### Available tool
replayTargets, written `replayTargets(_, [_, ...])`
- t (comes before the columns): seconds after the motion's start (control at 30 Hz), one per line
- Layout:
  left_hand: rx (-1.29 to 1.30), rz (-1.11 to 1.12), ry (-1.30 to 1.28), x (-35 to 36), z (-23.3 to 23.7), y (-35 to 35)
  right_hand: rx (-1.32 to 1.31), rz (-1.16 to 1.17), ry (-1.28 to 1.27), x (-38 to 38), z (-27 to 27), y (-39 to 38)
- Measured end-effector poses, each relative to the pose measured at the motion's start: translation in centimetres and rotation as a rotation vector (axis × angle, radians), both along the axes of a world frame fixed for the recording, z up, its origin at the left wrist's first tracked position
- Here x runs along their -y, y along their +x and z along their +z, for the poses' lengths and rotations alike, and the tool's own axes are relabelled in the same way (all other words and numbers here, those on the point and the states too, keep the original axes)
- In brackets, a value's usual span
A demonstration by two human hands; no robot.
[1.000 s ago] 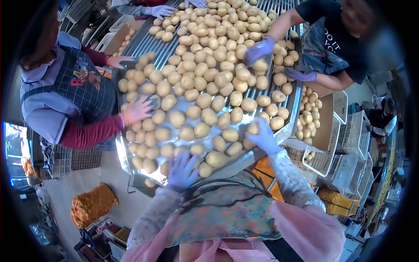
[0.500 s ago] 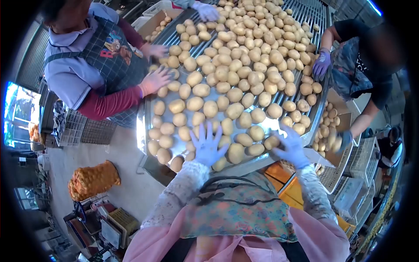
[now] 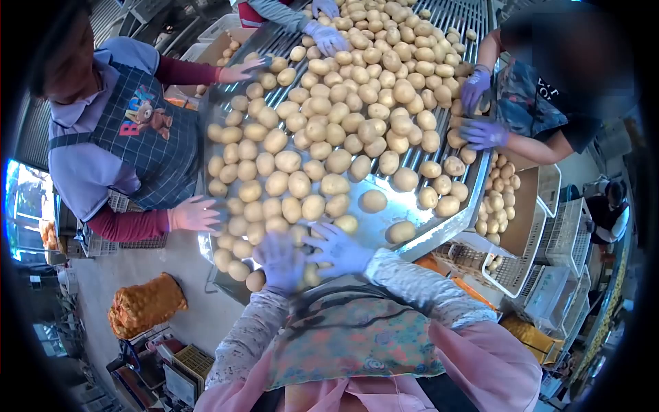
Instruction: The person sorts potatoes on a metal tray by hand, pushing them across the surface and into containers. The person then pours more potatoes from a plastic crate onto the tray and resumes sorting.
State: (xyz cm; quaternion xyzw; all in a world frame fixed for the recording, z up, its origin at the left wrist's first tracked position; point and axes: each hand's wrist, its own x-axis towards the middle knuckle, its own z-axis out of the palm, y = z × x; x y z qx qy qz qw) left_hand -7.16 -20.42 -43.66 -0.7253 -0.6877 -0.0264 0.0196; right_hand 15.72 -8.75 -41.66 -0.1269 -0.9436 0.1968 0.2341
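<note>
Both my hands wear pale purple gloves and are at the near edge of a metal sorting table (image 3: 386,200). My left hand (image 3: 280,262), blurred by motion, is over potatoes at the near left with its fingers stretched out. Just beside it, my right hand (image 3: 338,252) lies spread, fingers pointing left and touching potatoes (image 3: 292,209). Neither hand is closed around a potato. Two single potatoes, one nearer the middle (image 3: 373,200) and another by the near edge (image 3: 400,231), lie to the right of my right hand.
Co-workers stand left and right; a left worker's hand (image 3: 195,214) and a right worker's glove (image 3: 484,134) are over the table. Another glove (image 3: 326,38) is at the far end. Crates (image 3: 525,254) of potatoes stand at right. A filled net sack (image 3: 146,304) stands on the floor.
My right hand has swept left across the table to beside my left hand, which has shifted left and nearer. Potatoes have bunched leftward, baring metal. The left worker's hands have moved apart.
</note>
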Motion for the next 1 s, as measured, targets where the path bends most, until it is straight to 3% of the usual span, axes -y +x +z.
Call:
replayTargets(0.1, [0.102, -0.156, -0.025, -2.0, 1.7, 0.5, -0.127, 0.131, -0.11, -2.0, 0.0, 6.6])
replayTargets(0.17, [0.105, -0.175, -0.022, -3.8, 1.4, -1.7, 0.301, -0.261, -0.005, -3.9, 6.7, 12.3])
replayTargets(0.23, [0.116, -0.128, -0.01, -6.2, 2.6, 0.5, 0.168, -0.788, -0.033, -6.1, 5.4, 19.0])
replayTargets(0.27, [0.113, -0.041, 0.022, -8.4, 3.2, 2.4, 0.12, -1.034, 0.002, -6.8, 7.7, 19.7])
replayTargets(0.3, [0.107, 0.043, 0.057, -10.1, 3.5, 4.3, 0.196, -1.196, 0.136, -7.5, 3.7, 22.7])
replayTargets(0.33, [0.104, 0.041, 0.053, -11.1, 3.3, 6.6, 0.45, -1.187, 0.031, -8.3, 3.6, 23.2])
replayTargets(0.37, [0.123, 0.096, 0.052, -12.1, 3.0, 9.1, 0.45, -1.189, 0.03, -9.2, 3.5, 22.8])
replayTargets(0.43, [0.141, 0.156, 0.058, -12.1, 2.5, 11.2, 0.547, -1.219, -0.314, -10.7, 3.4, 20.8])
replayTargets(0.47, [0.199, -0.063, 0.059, -10.7, 2.3, 11.6, 0.544, -1.22, -0.318, -10.2, 3.5, 20.1])
replayTargets(0.5, [0.255, -0.285, 0.061, -9.2, 2.2, 11.7, 0.439, -1.175, -0.386, -9.6, 3.6, 19.3])
replayTargets(0.57, [0.314, -0.359, -0.014, -5.7, 3.1, 9.6, 0.234, -1.072, -0.507, -9.1, 4.0, 18.2])
replayTargets(0.6, [0.372, -0.436, -0.094, -4.1, 3.8, 8.0, 0.359, -1.091, -0.406, -8.5, 3.3, 17.8])
replayTargets(0.63, [0.41, -0.348, -0.195, -3.0, 4.5, 6.4, 0.361, -1.095, -0.409, -7.6, 3.7, 17.9])
replayTargets(0.67, [0.445, -0.252, -0.298, -1.6, 4.9, 4.7, 0.192, -1.049, -0.465, -6.5, 4.5, 17.9])
replayTargets(0.73, [0.475, -0.215, -0.224, 1.3, 3.9, 0.6, -0.065, -0.929, -0.461, -4.7, 4.3, 18.8])
replayTargets(0.77, [0.506, -0.179, -0.151, 2.3, 3.5, -1.1, -0.102, -0.935, -0.672, -3.2, 6.5, 19.4])
replayTargets(0.8, [0.497, -0.164, -0.149, 2.6, 3.6, -2.6, -0.317, -0.947, -0.994, -0.8, 8.9, 20.1])
replayTargets(0.83, [0.363, -0.091, -0.064, 2.9, 3.8, -3.8, -0.23, -0.837, -1.135, 0.7, 10.5, 22.6])
replayTargets(0.87, [0.231, -0.025, 0.019, 2.9, 3.7, -4.6, 0.038, -0.844, -1.33, 2.1, 13.6, 24.5])
replayTargets(0.9, [0.233, -0.02, 0.018, 1.8, 3.5, -4.6, 0.182, -0.736, -1.442, 3.7, 12.8, 27.6])
replayTargets(0.93, [0.176, 0.124, -0.007, 0.0, 3.0, -3.9, 0.335, -0.622, -1.544, 4.9, 12.1, 30.1])
replayTargets(0.97, [0.119, 0.266, -0.033, -1.6, 2.4, -3.1, 0.347, -0.62, -1.542, 5.5, 11.8, 30.9])
replayTargets(1.0, [0.211, 0.213, 0.17, -3.1, 0.6, -1.1, 0.524, -0.696, -1.136, 5.9, 11.5, 31.4])
